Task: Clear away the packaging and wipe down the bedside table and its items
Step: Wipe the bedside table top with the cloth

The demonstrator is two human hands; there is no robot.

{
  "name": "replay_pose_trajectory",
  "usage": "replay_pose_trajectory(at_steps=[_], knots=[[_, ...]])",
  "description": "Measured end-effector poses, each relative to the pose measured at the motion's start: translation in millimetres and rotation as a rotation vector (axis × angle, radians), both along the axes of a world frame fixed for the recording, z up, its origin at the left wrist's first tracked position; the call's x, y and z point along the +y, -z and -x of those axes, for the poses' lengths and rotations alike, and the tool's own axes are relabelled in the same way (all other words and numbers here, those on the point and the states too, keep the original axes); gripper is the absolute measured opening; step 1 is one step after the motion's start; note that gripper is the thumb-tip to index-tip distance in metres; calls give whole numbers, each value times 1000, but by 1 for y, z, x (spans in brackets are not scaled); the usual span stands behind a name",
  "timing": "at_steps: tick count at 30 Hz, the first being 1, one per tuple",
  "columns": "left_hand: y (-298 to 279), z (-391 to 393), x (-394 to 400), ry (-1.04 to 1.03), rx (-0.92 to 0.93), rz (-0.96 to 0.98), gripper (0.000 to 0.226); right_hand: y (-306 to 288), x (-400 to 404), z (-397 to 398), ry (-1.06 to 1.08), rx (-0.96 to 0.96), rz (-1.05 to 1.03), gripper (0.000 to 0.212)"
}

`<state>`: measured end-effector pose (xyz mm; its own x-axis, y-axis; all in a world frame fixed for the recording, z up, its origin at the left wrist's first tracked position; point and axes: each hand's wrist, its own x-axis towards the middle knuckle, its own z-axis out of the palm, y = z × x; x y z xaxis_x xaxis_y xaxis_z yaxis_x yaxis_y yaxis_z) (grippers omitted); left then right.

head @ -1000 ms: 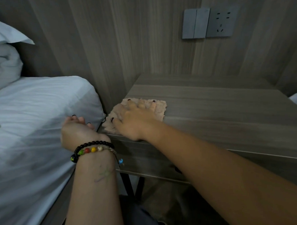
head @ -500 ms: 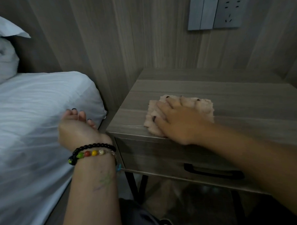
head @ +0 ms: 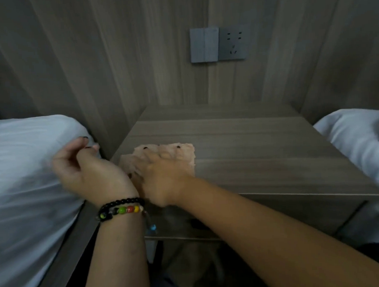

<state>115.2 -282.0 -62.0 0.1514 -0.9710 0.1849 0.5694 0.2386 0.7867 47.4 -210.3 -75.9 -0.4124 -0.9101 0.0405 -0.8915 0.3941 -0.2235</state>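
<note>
A pinkish cloth lies flat on the front left part of the wooden bedside table. My right hand presses on the cloth with its fingers spread straight. My left hand, with bead bracelets at the wrist, hovers over the gap between the bed and the table, fingers loosely curled and holding nothing. No packaging or other items show on the tabletop.
A white-sheeted bed borders the table on the left, and another white bed on the right. A switch and socket panel sits on the wood wall behind. A dark drawer handle shows under my right forearm.
My right hand slid the cloth right along the front edge, then back toward the left front corner. My left hand rose and came closer to the table. The view swung right.
</note>
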Motion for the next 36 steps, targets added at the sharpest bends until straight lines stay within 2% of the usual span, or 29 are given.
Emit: replay_pose_trajectory(at_steps=[4, 9, 13, 15, 19, 24, 26, 29, 36], knots=[[-6, 17, 38, 37, -92, 231, 28, 0, 77, 32, 127, 68, 11, 56], [6, 24, 51, 181, -273, 334, 29, 5, 178, 82, 316, 86, -7, 81], [15, 26, 60, 269, -461, 477, 23, 2, 228, 114, 449, 134, -61, 91], [22, 26, 62, 289, -656, 603, 17, -3, 236, 123, 485, 141, -58, 85], [31, 32, 57, 277, -996, 855, 13, -7, 223, 154, 507, 174, -54, 56], [28, 37, 58, 244, -1282, 948, 53, -10, 187, 207, 528, 126, -77, 53], [29, 38, 59, 234, -1330, 930, 61, -14, 172, 224, 523, 80, -74, 52], [32, 41, 61, 168, -1359, 941, 61, -19, 152, 251, 536, 40, -68, 52], [38, 40, 57, 51, -1116, 1058, 46, -11, 91, 298, 653, 32, -102, 62]])
